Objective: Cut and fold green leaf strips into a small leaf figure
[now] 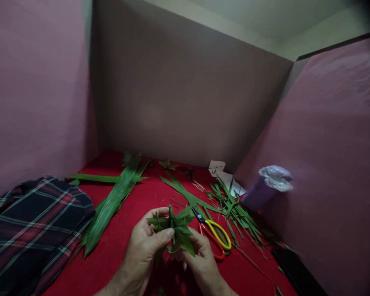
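Note:
A small folded bundle of green leaf strips [175, 228] is held over the red cloth near the front edge. My left hand [144, 248] pinches its left side, thumb across the front. My right hand [203, 263] grips its lower right part from underneath, fingers curled. Just to the right of the bundle lie scissors with yellow and red handles [215, 235], blades pointing up-left.
Long green leaves [112, 203] lie left of centre on the red cloth [142, 193]. A pile of cut leaf strips [237, 211] lies at right, by white paper [217, 167] and a purple container with clear wrap [267, 185]. Plaid fabric [33, 230] covers the left; a dark object [296, 271] sits front right.

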Demonstrator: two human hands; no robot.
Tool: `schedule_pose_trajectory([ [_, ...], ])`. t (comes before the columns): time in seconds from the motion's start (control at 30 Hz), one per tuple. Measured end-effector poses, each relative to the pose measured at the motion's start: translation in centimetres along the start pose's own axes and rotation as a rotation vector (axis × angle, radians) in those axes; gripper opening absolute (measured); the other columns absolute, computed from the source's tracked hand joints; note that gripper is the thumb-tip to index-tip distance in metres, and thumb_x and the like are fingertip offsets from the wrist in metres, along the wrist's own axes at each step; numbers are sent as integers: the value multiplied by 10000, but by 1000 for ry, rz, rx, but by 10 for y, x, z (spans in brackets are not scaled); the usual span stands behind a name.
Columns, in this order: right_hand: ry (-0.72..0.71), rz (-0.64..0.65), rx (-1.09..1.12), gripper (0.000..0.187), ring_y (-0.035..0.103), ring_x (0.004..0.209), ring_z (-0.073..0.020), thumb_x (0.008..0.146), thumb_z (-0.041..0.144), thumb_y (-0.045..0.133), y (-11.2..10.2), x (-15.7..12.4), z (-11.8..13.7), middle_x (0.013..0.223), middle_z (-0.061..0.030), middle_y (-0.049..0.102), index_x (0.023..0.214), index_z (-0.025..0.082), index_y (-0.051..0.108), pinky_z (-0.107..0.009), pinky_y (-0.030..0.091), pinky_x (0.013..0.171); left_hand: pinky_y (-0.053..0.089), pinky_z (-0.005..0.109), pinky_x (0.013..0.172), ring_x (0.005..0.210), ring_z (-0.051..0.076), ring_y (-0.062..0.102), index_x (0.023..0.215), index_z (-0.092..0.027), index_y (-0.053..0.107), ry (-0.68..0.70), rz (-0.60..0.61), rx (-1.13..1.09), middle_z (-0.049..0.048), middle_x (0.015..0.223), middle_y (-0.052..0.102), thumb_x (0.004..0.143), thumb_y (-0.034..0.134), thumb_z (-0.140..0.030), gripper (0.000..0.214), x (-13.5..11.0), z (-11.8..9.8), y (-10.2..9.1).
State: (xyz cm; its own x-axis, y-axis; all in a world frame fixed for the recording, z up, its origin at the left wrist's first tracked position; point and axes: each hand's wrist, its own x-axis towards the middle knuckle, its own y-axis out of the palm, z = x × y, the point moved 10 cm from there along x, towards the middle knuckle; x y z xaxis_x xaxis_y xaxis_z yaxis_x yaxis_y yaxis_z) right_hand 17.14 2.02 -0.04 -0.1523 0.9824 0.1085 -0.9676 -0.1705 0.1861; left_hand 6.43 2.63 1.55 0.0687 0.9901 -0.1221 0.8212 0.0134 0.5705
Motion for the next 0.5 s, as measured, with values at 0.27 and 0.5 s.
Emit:
schedule_pose_trajectory([
  [0.27,76,-33,-64,226,442,416,-69,691,350,649,-7,2,-14,509,31,562,658,153,546,-155,288,374,492,206,608,650,129,632,922,-137,564,21,-73,-70,33,770,678,519,755,-99,448,5,-17,-4],
  [0.5,160,-70,27,159,373,318,-36,662,267,612,-4,2,-13,466,23,599,622,146,517,-140,252,324,494,181,594,644,113,633,935,-165,563,73,-95,-26,2,753,670,562,732,-66,421,9,-26,-10],
])
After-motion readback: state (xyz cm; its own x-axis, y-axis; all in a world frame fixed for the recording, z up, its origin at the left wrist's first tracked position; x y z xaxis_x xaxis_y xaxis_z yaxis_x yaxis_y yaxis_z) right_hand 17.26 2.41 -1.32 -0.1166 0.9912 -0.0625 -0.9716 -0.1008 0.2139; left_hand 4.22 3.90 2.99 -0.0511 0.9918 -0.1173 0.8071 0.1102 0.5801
